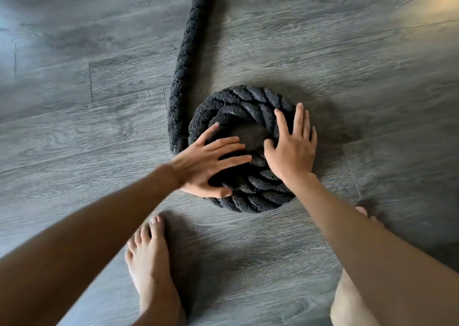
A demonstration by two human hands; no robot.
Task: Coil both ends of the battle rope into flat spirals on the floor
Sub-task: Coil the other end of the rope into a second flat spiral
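Close in front of you, the thick black twisted battle rope (248, 107) lies in a flat spiral on the grey wood-grain floor (347, 52), its free length (183, 52) trailing away. You look mid-coil on this end; next, rotate the spiral to draw that length in. Your left grip (208, 166) and right grip (293, 152) press flat on the turns, fingers spread wide, clasping nothing.

There is one black battle rope (183, 60) on one grey plank floor (347, 52), and one spiral (248, 102) of it shows, wound in about three turns. Two grips lie on that spiral: one left grip (206, 166) and one right grip (293, 149). Two bare feet stand near: one left foot (149, 258) and one right foot (362, 212), mostly hidden.
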